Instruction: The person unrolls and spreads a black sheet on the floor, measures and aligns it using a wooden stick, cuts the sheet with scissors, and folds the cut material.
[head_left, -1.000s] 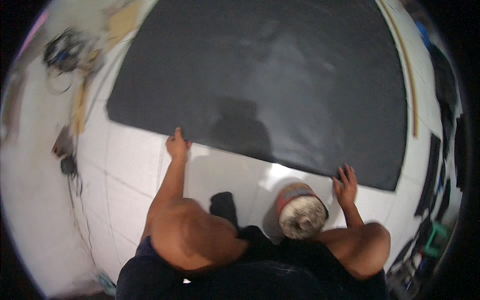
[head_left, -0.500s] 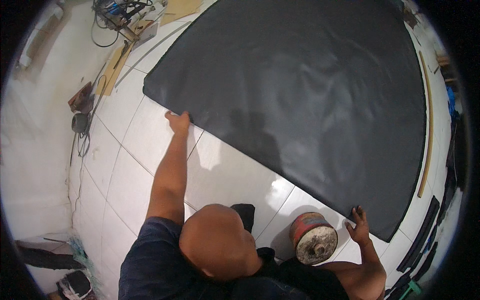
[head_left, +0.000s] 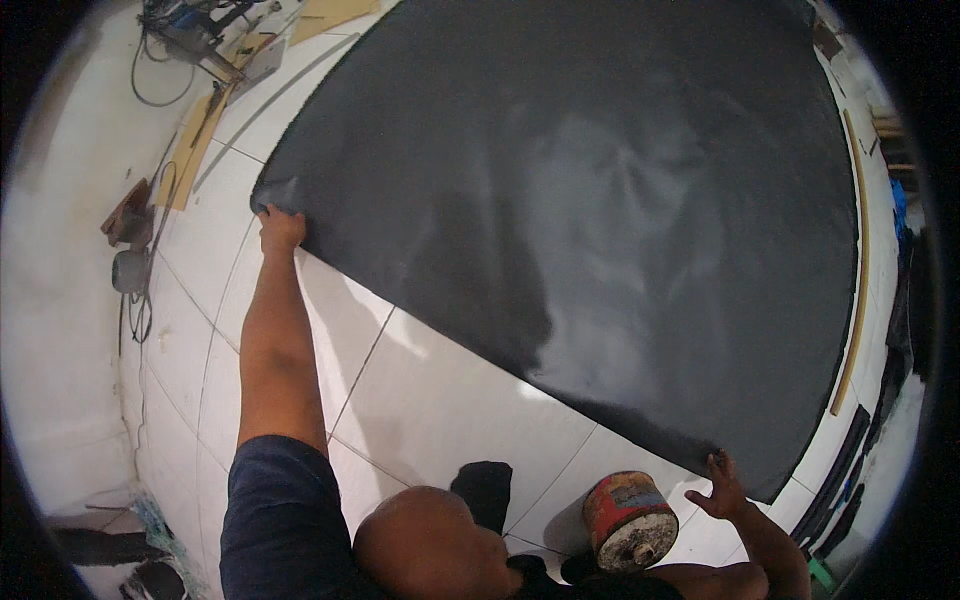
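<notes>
Fingers of left hand [head_left: 279, 229] curled over the near-left corner of a large black sheet [head_left: 600, 200], gripping its edge; fingers of right hand [head_left: 722, 487] spread wide, tips pressing the sheet's near-right corner. Sheet lying flat across white floor tiles [head_left: 440, 410], stretching away from both arms. Rusty red round can [head_left: 630, 520] standing on the tiles just beside right hand, apart from the sheet.

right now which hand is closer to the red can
Right. The right hand rests on the black sheet edge just beside the red can; the left hand grips the sheet's far corner, well away.
</notes>
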